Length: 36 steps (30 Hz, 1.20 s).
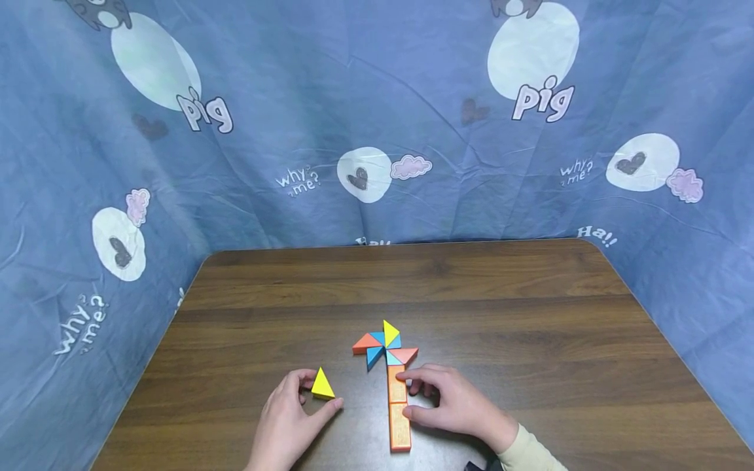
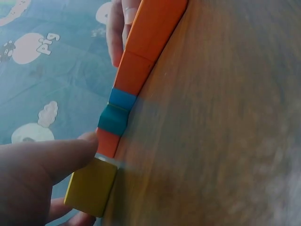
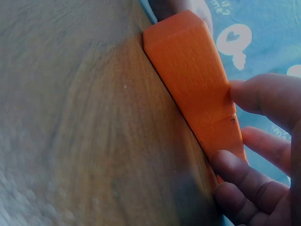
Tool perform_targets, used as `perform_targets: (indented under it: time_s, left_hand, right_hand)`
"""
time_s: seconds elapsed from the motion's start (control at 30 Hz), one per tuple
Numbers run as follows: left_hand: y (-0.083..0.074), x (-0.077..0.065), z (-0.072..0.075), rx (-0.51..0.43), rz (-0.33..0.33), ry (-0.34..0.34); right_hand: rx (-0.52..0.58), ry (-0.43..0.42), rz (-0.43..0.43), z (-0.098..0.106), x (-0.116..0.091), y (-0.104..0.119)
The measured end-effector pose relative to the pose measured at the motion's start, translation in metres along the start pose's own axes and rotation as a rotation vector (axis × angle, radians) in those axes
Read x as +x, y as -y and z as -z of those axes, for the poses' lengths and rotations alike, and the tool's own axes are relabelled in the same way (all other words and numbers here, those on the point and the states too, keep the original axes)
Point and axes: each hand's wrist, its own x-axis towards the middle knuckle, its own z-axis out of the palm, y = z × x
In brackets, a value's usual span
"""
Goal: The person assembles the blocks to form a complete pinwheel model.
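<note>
A yellow triangular block (image 1: 322, 386) lies on the table, between the thumb and fingers of my left hand (image 1: 285, 418). In the left wrist view, that hand's thumb (image 2: 70, 157) is at one end of the yellow block (image 2: 91, 187), its fingertips at the other. My right hand (image 1: 453, 400) touches two orange rectangular blocks (image 1: 400, 422) laid end to end. Its index fingertip rests on the far one and its thumb on the near one's right edge. Beyond them, red, blue and yellow triangular blocks (image 1: 391, 332) form a pinwheel shape.
The wooden table (image 1: 235, 314) reaches back to a blue printed cloth (image 1: 377, 118), which also hangs along both sides. A dark object (image 1: 483, 466) shows by the right sleeve (image 1: 527, 451) at the bottom edge.
</note>
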Motion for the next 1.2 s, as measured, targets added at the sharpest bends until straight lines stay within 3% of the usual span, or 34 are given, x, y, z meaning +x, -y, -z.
perform_targets:
  time_s: [0.47, 0.87, 1.2]
  left_hand:
    - [-0.0021, -0.0013, -0.0007, 0.031, -0.028, -0.037]
    - [-0.0024, -0.0020, 0.0032, 0.043, 0.087, -0.019]
    - [0.0017, -0.0026, 0.0011, -0.001, -0.061, -0.163]
  right_hand:
    - [0.001, -0.016, 0.031, -0.0002, 0.0010, -0.0001]
    - [-0.007, -0.026, 0.044, -0.0007, 0.0005, -0.0004]
    - [-0.004, -0.010, 0.003, -0.0007, -0.0002, -0.0011]
